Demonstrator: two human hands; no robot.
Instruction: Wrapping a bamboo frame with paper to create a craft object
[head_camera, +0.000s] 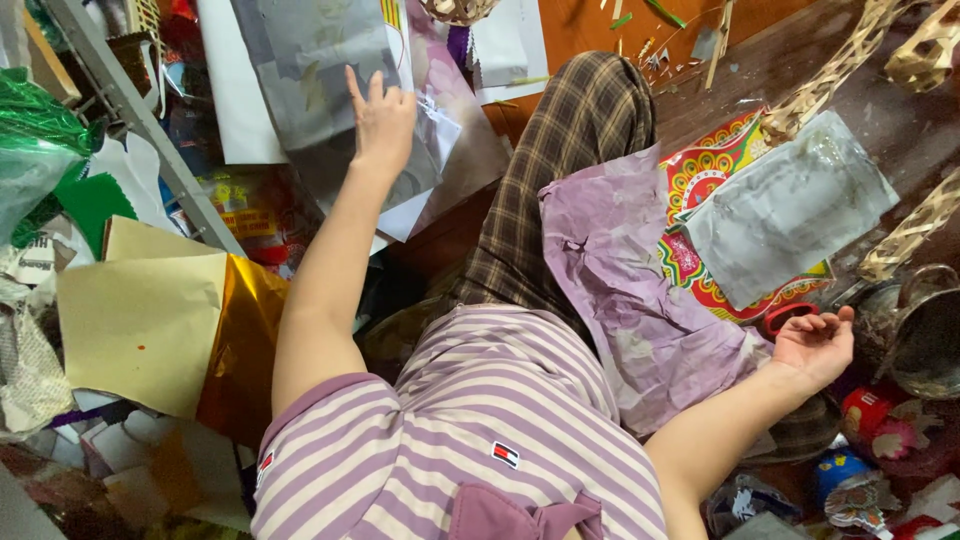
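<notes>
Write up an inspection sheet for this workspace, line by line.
Surface: wooden floor, littered with paper scraps.
Job's things: grey sheet under the left hand; crumpled purple paper on the lap.
Clutter: cream card, gold foil, patterned red paper, metal pot.
Grippers: left hand flat on the grey sheet; right hand open, palm up, empty.
Cables: nothing seen.
Surroundings: metal frame bar, woven strips.

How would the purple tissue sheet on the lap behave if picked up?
The purple tissue sheet looks thin and heavily creased, so probably floppy and very light. It drapes over the checked trouser leg, so it would likely sag from one grip point. Thin paper like this may tear easily.
</notes>
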